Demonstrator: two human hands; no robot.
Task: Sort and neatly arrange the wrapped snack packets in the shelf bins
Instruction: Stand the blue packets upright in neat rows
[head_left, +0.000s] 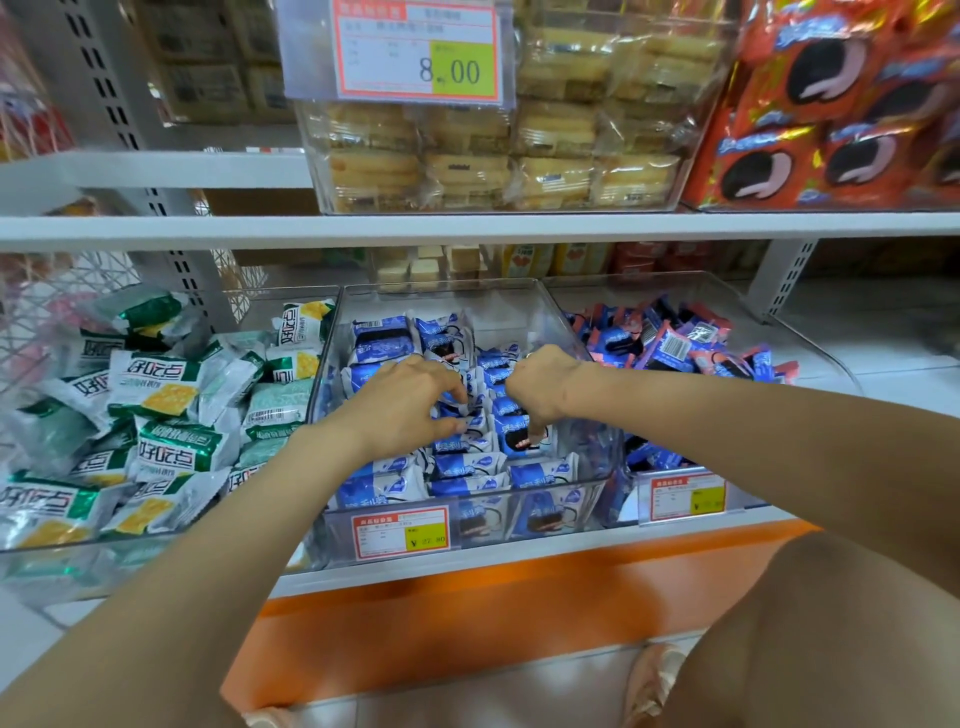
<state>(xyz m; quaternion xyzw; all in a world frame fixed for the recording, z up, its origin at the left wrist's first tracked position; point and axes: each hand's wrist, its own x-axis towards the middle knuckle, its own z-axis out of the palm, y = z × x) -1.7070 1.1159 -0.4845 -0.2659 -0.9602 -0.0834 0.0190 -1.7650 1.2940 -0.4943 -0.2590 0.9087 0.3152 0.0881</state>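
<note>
The clear middle bin holds several blue-and-white wrapped snack packets standing in rows. My left hand reaches into this bin with curled fingers, its fingertips pinching the top of a blue packet. My right hand is beside it in the same bin, fingers curled down and gripping another blue packet. The packets under both palms are hidden.
The left bin holds a loose heap of green-and-white packets. The right bin holds blue-and-pink packets. Price tags hang on the bin fronts. A white shelf above carries a clear box of biscuits and red cookie packs.
</note>
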